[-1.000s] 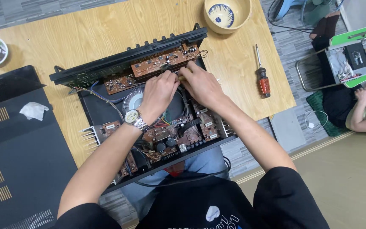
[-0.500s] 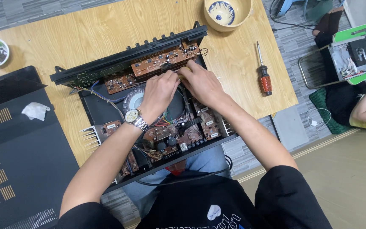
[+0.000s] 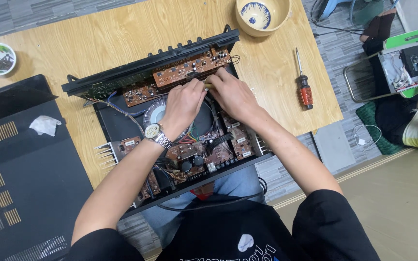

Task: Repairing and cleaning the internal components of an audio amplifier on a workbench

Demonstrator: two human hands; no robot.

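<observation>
Hands meeting inside an open amplifier (image 3: 170, 140) on a wooden table (image 3: 97, 34).
Left hand (image 3: 184, 102) and right hand (image 3: 232, 94) touch, pinching a small yellowish part (image 3: 208, 85) beside the amplifier's brown board (image 3: 189, 67); screwdriver (image 3: 304, 82) lies right of the amplifier.

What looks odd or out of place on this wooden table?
The amplifier lies open, its front panel tipped away and its near edge overhanging the table. Its black cover sits apart at the left, a crumpled tissue on it.

The fingertips of the left hand (image 3: 186, 99) and right hand (image 3: 232, 93) are hidden over the brown circuit board (image 3: 189, 69).
</observation>
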